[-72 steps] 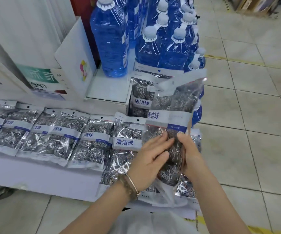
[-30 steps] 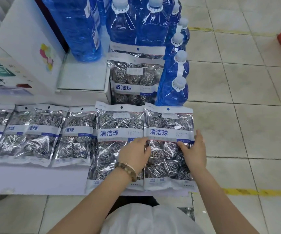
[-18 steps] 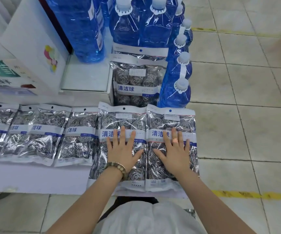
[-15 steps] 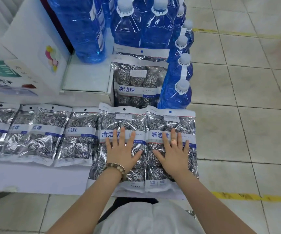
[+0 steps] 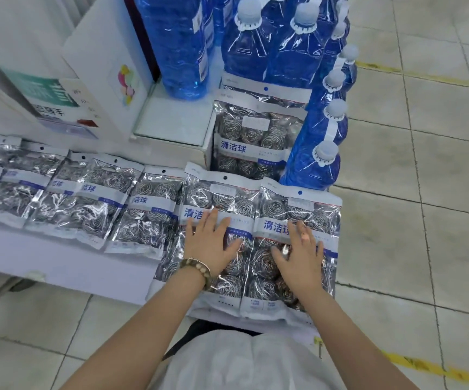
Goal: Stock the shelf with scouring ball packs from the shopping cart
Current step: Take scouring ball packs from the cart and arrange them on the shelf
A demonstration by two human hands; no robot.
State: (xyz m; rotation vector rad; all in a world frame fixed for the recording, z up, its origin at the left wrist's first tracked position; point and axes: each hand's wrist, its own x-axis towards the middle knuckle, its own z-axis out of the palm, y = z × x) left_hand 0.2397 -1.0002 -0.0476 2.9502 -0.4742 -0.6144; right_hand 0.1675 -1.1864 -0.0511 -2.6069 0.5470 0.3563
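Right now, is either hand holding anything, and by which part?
Nothing is held. The left hand lies flat on one scouring ball pack, the right hand on the rightmost pack.

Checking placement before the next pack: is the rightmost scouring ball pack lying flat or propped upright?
Lying flat: the rightmost pack rests face up on the shelf, label readable, right hand spread flat on it.

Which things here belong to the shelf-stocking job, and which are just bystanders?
Job: left hand, flat on one scouring ball pack; right hand, flat on the end pack; row of packs; standing pack; white shelf.
Bystanders: blue bottles; white carton; tiled floor.
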